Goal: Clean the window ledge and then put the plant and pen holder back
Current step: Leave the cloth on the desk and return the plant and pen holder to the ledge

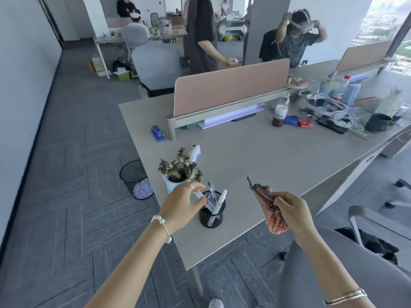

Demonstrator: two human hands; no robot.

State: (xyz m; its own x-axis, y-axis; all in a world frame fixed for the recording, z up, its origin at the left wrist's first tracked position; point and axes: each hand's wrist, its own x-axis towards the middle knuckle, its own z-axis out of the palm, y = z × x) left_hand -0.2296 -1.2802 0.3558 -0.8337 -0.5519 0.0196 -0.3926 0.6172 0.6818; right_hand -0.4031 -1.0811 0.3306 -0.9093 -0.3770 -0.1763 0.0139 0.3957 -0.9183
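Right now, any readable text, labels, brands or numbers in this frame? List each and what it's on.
None can be read.
Red box on the desk: printed face, too blurred.
Blue box beside it: no legible print.
Bottle with white label: label blank or blurred.
Pens in the pen holder: markings too small.
White plant pot: bluish pattern, not legible.
Blue stapler: no mark visible.

One pen holder (pixel 212 213) at 6 o'clock on the desk (pixel 255 156), with several pens inside, exact number not clear. One potted plant (pixel 180 172) just beside, at 9 o'clock of it. One pink cloth (pixel 270 210) at 3 o'clock. Two hands: left hand (pixel 181 203), right hand (pixel 291 210). One blue stapler (pixel 157 133) at 11 o'clock. One mesh waste bin (pixel 133 174) on the floor. One bottle (pixel 281 111) at 1 o'clock. Two pink dividers (pixel 231 85).
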